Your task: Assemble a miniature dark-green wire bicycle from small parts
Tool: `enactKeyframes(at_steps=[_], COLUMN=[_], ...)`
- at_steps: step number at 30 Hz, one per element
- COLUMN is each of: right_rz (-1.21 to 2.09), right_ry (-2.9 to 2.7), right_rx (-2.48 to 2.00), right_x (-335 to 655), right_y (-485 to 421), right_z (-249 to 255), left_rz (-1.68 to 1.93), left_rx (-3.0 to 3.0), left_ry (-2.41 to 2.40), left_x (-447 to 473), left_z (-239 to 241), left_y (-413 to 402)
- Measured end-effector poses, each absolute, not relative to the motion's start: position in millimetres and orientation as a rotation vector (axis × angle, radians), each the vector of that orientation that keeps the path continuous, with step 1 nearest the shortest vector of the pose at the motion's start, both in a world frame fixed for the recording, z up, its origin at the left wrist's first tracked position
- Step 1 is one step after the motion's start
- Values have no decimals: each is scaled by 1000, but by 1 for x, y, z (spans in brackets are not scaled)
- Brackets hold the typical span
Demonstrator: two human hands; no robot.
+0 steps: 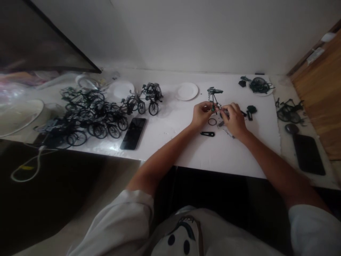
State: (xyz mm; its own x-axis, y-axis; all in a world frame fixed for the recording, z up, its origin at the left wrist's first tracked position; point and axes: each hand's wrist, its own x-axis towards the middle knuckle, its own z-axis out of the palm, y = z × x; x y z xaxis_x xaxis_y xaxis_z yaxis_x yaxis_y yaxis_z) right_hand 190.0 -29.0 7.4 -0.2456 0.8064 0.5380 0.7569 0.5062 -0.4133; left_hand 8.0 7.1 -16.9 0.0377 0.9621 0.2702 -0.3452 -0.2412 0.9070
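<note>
A partly built model bicycle (214, 93) stands up between my hands, its dark frame reaching above the fingers. My left hand (203, 114) is closed on its lower part. Just to the right, my right hand (234, 117) is pinched close against the same model; what lies between its fingertips is too small to make out. Below the hands are a thin black ring (212, 122) and a flat black chain-guard-like piece (207, 134). Small grey parts (228, 133) lie under my right hand, and dark green pieces (251, 108) lie beyond it.
Many finished-looking model bicycles (101, 117) crowd the left of the table beside a phone (133, 133). White plates (187, 91) stand at the back; the right one carries wheels (258, 85). At far right are another model bicycle (289, 111) and a black flat device (309, 154).
</note>
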Motion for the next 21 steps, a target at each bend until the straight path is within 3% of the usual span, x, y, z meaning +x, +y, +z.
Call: enactKeyframes(at_steps=[21], right_rz=[54], right_ry=[-2117], right_rx=[-1310], right_x=[191], right_y=[-27], right_z=[6], left_rz=[1418], left_rx=[1243], left_ry=[788], left_x=[4], left_z=[-12], left_y=[1])
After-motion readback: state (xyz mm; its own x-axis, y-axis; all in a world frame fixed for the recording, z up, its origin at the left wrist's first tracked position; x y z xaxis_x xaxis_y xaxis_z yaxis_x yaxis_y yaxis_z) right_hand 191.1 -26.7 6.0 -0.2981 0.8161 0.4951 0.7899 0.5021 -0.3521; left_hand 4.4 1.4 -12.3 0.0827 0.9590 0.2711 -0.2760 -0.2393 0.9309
